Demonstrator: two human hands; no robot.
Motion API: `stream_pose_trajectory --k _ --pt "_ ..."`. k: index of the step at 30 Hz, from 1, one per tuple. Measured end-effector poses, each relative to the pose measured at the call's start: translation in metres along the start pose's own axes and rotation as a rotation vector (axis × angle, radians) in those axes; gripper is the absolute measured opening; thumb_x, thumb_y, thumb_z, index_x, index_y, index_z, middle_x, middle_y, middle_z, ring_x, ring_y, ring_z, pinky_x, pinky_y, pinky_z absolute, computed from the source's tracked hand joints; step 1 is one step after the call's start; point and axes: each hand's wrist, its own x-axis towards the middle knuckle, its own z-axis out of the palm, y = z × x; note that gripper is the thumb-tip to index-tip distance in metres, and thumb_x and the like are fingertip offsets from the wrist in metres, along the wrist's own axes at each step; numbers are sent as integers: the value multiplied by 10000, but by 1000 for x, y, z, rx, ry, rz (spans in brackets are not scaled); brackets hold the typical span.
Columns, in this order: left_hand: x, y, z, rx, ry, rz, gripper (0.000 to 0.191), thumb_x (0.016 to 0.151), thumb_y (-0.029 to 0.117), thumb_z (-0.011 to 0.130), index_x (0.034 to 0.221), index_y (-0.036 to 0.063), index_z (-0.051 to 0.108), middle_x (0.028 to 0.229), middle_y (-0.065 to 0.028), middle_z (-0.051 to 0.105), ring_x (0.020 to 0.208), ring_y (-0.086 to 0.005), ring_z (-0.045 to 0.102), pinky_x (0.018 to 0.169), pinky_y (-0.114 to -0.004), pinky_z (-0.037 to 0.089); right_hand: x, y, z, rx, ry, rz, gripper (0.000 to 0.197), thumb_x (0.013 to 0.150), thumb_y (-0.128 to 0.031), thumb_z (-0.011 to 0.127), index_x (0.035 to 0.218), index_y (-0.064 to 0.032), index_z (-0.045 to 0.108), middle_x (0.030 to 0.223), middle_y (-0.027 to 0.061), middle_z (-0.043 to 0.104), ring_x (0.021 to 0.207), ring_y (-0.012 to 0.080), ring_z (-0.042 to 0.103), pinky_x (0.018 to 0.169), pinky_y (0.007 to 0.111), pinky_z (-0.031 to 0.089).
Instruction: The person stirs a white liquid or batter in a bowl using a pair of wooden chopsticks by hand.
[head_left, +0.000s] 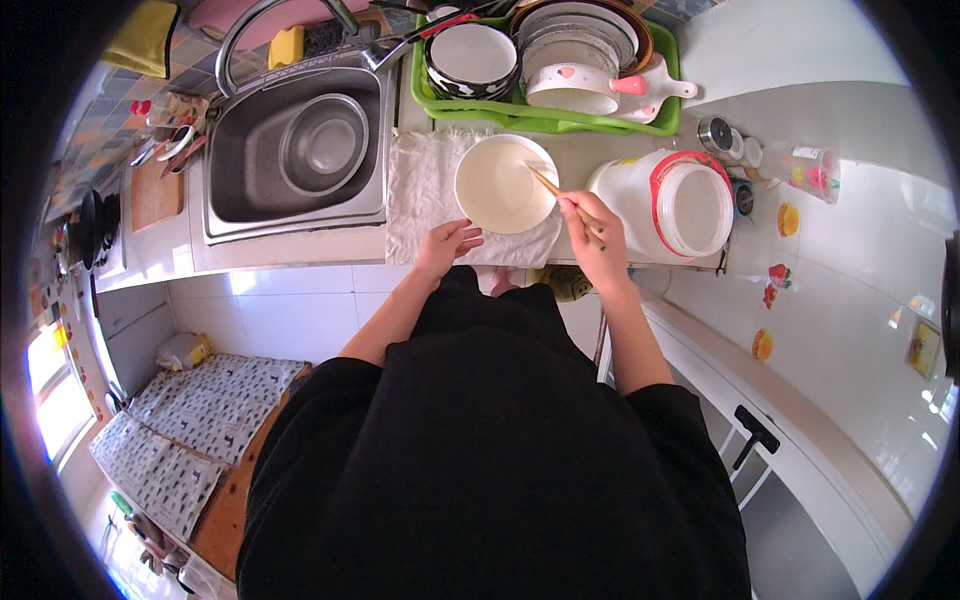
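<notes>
A white bowl (487, 184) rests on a cream cloth (420, 195) on the counter before me. Its inside looks pale, and I cannot tell what, if anything, is in it. A pair of wooden chopsticks (541, 178) is held in my right hand (598, 238), slanting over the bowl's right rim with the tips down inside. My left hand (448, 249) is just below the bowl's near left edge, fingers apart and holding nothing. Whether a fingertip touches the bowl is unclear.
Left of the cloth, a steel sink (244, 176) holds a metal basin (289, 161) under a curved faucet (225, 56). Behind the bowl stands a green dish rack (480, 118) with bowls and pans. A large white plastic tub (626, 191) with a red handle lies at right.
</notes>
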Motion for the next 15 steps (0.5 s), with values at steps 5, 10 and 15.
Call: stream_pose_trajectory --k 5,10,15 --pt "-1 1 3 -30 5 3 380 966 132 328 1317 -6 374 1249 -131 524 1105 -189 552 915 -290 417 7 4 15 92 -64 -95 71 864 -96 564 906 -44 587 772 107 603 645 239 581 585 282 448" --pt "2 -5 1 -52 25 11 387 962 115 339 1329 -5 354 1271 -144 496 1114 -213 548 918 -297 425 2 -5 2 45 -24 19 116 888 -137 548 877 -25 576 717 86 606 616 132 582 575 249 442" --pt "2 -3 2 -71 33 5 393 964 131 353 1333 -5 347 1269 -143 497 1107 -212 552 908 -295 430 -3 -1 12 198 -24 30 138 898 -147 540 864 -15 564 682 68 617 616 115 589 566 245 445"
